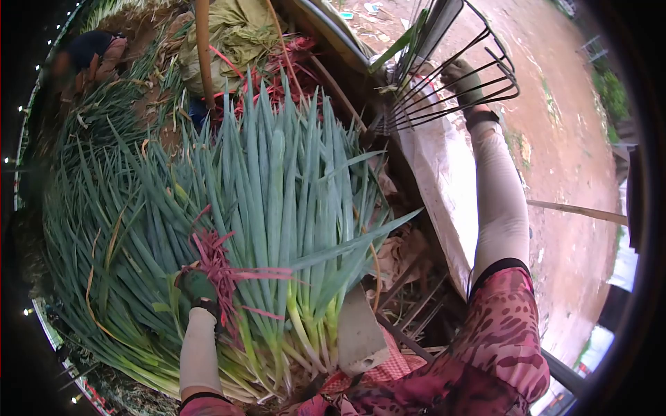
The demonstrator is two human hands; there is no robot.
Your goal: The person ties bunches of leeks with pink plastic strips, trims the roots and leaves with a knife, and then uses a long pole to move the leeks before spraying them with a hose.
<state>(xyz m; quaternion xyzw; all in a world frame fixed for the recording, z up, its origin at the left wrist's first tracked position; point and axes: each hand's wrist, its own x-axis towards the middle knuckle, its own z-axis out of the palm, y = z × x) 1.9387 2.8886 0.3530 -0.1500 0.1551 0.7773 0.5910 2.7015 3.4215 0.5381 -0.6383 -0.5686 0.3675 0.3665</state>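
My left hand (196,286), in a dark green glove, is closed at a bunch of reddish-pink tie strips (218,260). The strips spread out over the green onions (270,180), which lie in a large heap with leaves pointing away and pale stems toward me. My right hand (463,82), also gloved, is stretched far forward at the right, beside a dark wire rack (499,66) with long curved prongs. Some prongs cross in front of it, and its fingers are partly hidden. A loose green leaf (401,48) hangs at the rack's left side.
A wooden pole (205,52) stands beyond the heap, near a yellowish-green cloth (239,38) and more pink strips (295,52). White sheeting (451,187) runs along the right edge. Another person (94,55) bends over at the far left. Bare dirt ground (562,139) lies at the right.
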